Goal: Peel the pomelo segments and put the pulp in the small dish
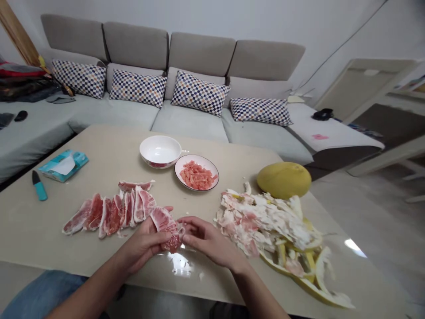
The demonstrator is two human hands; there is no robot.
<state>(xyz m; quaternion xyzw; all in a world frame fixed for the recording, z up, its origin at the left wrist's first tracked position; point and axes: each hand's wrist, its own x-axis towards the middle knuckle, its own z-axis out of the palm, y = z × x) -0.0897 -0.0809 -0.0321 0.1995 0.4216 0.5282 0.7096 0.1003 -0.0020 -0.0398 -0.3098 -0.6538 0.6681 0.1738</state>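
Over the front of the table, my left hand (pixel 142 243) grips a pomelo segment (pixel 166 228) with pink flesh and whitish membrane. My right hand (pixel 207 239) pinches the right edge of that segment, where a strip of pale membrane stands off from it. Left of my hands lies a row of several pomelo segments (pixel 114 212). Beyond them, a plate (pixel 215 181) holds peeled pink pulp (pixel 197 175). A pile of peel and membrane scraps (pixel 268 221) spreads to the right of my right hand.
A white bowl (pixel 160 150) stands beside the plate. One whole pomelo (pixel 283 179) rests behind the scraps. At the left are a tissue pack (pixel 64 165) and a knife with a turquoise handle (pixel 40 189). A grey sofa (pixel 189 126) lines the table's far side.
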